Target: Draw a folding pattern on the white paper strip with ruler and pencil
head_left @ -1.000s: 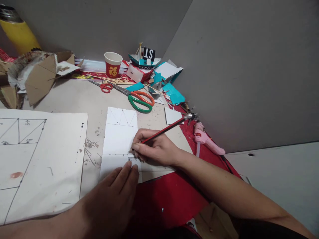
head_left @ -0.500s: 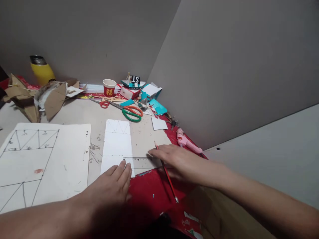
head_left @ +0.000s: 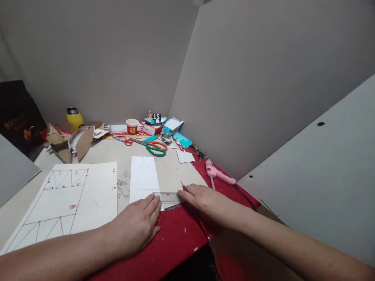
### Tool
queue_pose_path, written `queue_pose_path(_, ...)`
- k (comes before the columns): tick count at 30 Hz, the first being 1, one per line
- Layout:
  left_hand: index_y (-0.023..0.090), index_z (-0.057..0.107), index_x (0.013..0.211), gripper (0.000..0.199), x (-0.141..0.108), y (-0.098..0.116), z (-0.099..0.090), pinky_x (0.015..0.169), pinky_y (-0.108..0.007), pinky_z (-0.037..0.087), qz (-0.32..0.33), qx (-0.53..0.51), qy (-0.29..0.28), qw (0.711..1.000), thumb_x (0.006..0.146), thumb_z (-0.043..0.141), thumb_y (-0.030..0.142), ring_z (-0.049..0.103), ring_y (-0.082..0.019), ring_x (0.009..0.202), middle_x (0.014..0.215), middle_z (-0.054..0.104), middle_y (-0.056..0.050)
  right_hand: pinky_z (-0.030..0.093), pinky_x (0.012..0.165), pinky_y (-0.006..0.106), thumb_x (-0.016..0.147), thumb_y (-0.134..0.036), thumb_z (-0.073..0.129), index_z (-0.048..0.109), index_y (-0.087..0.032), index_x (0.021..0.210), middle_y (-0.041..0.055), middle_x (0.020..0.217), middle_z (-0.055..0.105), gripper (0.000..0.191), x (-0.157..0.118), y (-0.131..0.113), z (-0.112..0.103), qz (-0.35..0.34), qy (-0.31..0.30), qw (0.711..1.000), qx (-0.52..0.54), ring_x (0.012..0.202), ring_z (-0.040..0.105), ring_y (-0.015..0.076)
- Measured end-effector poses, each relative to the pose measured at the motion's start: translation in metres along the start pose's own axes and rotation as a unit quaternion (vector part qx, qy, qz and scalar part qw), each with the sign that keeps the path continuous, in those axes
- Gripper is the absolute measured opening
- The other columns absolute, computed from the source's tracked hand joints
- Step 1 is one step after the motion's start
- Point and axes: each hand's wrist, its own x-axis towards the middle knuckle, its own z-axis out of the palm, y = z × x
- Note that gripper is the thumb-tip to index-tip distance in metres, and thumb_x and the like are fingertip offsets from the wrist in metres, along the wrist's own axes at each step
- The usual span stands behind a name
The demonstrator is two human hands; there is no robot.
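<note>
My left hand (head_left: 143,218) lies flat, fingers stretched out, its fingertips on the lower right of a white paper strip (head_left: 143,177) and at the left end of a clear ruler (head_left: 168,197). Pencil lines and a zigzag mark the strip. The ruler reaches rightward off the strip to my right hand (head_left: 205,201), whose fingers touch its other end. A red pencil (head_left: 183,186) is held in that hand, tip pointing up and away; much of its shaft is hidden. Left of the strip is a larger sheet (head_left: 101,195) with drawn triangles.
Scissors with orange and green handles (head_left: 156,148), small red scissors (head_left: 128,143) and a paper cup (head_left: 132,127) stand farther back. A pink glue gun (head_left: 219,174) lies at right. Cardboard pieces (head_left: 83,144) and a yellow bottle (head_left: 74,119) are at back left. Grey panels (head_left: 249,86) enclose the table.
The view has tilted up and widened, bringing in the dark bag at left. The right hand has shifted so that it covers more of the pencil. The left hand stays at the ruler's left end.
</note>
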Motion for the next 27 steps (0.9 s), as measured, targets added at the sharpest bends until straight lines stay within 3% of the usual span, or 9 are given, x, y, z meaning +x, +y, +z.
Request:
queue_pose_path(3, 0.01, 0.061, 0.135, 0.045, 0.0, -0.002, -0.006, 0.101, -0.049, 0.055, -0.03, -0.09, 0.056, 0.994, 0.093, 0.053, 0.025, 0.061, -0.036, 0.127, 0.141, 0.061, -0.022, 0.049, 0.069, 0.035, 0.091, 0.002, 0.045, 0.064, -0.014, 0.106, 0.0132, 0.091, 0.066, 0.03, -0.004, 0.004, 0.004, 0.018, 0.024, 0.999, 0.03, 0.078, 0.062, 0.0238)
queue_pose_path(6, 0.019, 0.061, 0.135, 0.044, 0.005, -0.012, -0.02, 0.098, -0.046, 0.057, -0.125, -0.2, 0.142, 0.961, 0.093, 0.054, 0.034, 0.067, -0.029, 0.118, 0.134, 0.068, -0.015, 0.048, 0.066, 0.034, 0.09, 0.0, 0.042, 0.063, -0.015, 0.102, 0.0122, 0.086, 0.067, 0.029, -0.01, 0.011, 0.001, 0.05, 0.061, 0.993, 0.093, 0.074, 0.062, 0.0229)
queue_pose_path(11, 0.017, 0.061, 0.129, 0.039, 0.017, -0.053, -0.04, 0.082, -0.043, 0.06, -0.372, -0.361, 0.238, 0.821, 0.097, 0.058, 0.039, 0.07, -0.025, 0.097, 0.126, 0.068, -0.015, 0.053, 0.073, 0.033, 0.097, -0.018, 0.045, 0.056, -0.021, 0.103, 0.0101, 0.097, 0.071, 0.013, -0.01, 0.006, -0.01, 0.118, 0.132, 0.95, 0.259, 0.085, 0.067, 0.0203)
queue_pose_path(13, 0.016, 0.06, 0.129, 0.037, 0.021, -0.068, -0.043, 0.086, -0.043, 0.059, -0.435, -0.415, 0.25, 0.759, 0.097, 0.06, 0.035, 0.069, -0.024, 0.1, 0.129, 0.065, -0.014, 0.055, 0.073, 0.031, 0.097, -0.022, 0.045, 0.055, -0.021, 0.102, 0.009, 0.098, 0.071, 0.011, -0.003, -0.002, -0.011, 0.143, 0.144, 0.924, 0.325, 0.086, 0.067, 0.0189)
queue_pose_path(15, 0.017, 0.06, 0.127, 0.035, 0.023, -0.075, -0.043, 0.088, -0.045, 0.058, -0.481, -0.459, 0.254, 0.703, 0.097, 0.063, 0.036, 0.067, -0.024, 0.104, 0.128, 0.064, -0.011, 0.054, 0.069, 0.03, 0.094, -0.026, 0.048, 0.055, -0.021, 0.099, 0.0074, 0.096, 0.072, 0.01, 0.008, -0.011, -0.01, 0.171, 0.135, 0.88, 0.422, 0.078, 0.066, 0.0165)
queue_pose_path(16, 0.018, 0.061, 0.125, 0.035, 0.024, -0.076, -0.043, 0.088, -0.046, 0.058, -0.498, -0.477, 0.254, 0.679, 0.096, 0.064, 0.036, 0.066, -0.024, 0.105, 0.127, 0.064, -0.01, 0.054, 0.067, 0.03, 0.09, -0.027, 0.053, 0.055, -0.021, 0.096, 0.0071, 0.096, 0.072, 0.009, 0.014, -0.014, -0.008, 0.2, 0.121, 0.824, 0.516, 0.073, 0.064, 0.0157)
queue_pose_path(19, 0.016, 0.062, 0.123, 0.031, 0.027, -0.075, -0.045, 0.088, -0.044, 0.058, -0.531, -0.515, 0.257, 0.622, 0.095, 0.066, 0.03, 0.068, -0.023, 0.102, 0.119, 0.067, -0.009, 0.053, 0.059, 0.029, 0.084, -0.031, 0.058, 0.053, -0.021, 0.094, 0.0057, 0.093, 0.071, 0.015, 0.035, -0.016, -0.005, 0.238, 0.089, 0.748, 0.614, 0.064, 0.062, 0.0137)
queue_pose_path(23, 0.01, 0.062, 0.121, 0.031, 0.03, -0.072, -0.048, 0.095, -0.037, 0.056, -0.549, -0.538, 0.272, 0.579, 0.09, 0.066, 0.012, 0.072, -0.02, 0.095, 0.103, 0.073, -0.014, 0.046, 0.046, 0.023, 0.081, -0.029, 0.06, 0.052, -0.021, 0.094, 0.0028, 0.079, 0.069, 0.016, 0.056, -0.01, -0.006, 0.265, 0.059, 0.715, 0.645, 0.055, 0.06, 0.0128)
queue_pose_path(27, 0.01, 0.065, 0.117, 0.032, 0.031, -0.072, -0.049, 0.092, -0.038, 0.058, -0.56, -0.547, 0.272, 0.56, 0.086, 0.068, 0.012, 0.074, -0.024, 0.093, 0.106, 0.074, -0.018, 0.04, 0.04, 0.02, 0.08, -0.023, 0.062, 0.054, -0.02, 0.093, -0.0013, 0.063, 0.063, 0.016, 0.068, -0.005, -0.007, 0.281, 0.039, 0.7, 0.655, 0.048, 0.056, 0.0124)
